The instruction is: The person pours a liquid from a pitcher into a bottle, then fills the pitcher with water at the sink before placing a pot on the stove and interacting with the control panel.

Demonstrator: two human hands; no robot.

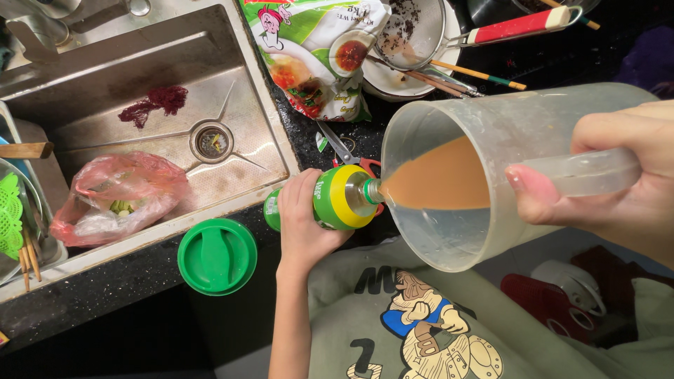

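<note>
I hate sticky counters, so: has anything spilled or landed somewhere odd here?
No spill shows: the brown liquid meets the bottle mouth. Odd bits: a dark red clump and a pink plastic bag lie in the sink.

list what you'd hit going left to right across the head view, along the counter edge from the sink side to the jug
pink plastic bag in the sink → green round lid on the counter → left hand gripping the green bottle → clear jug of brown liquid → right hand on the jug handle
</note>
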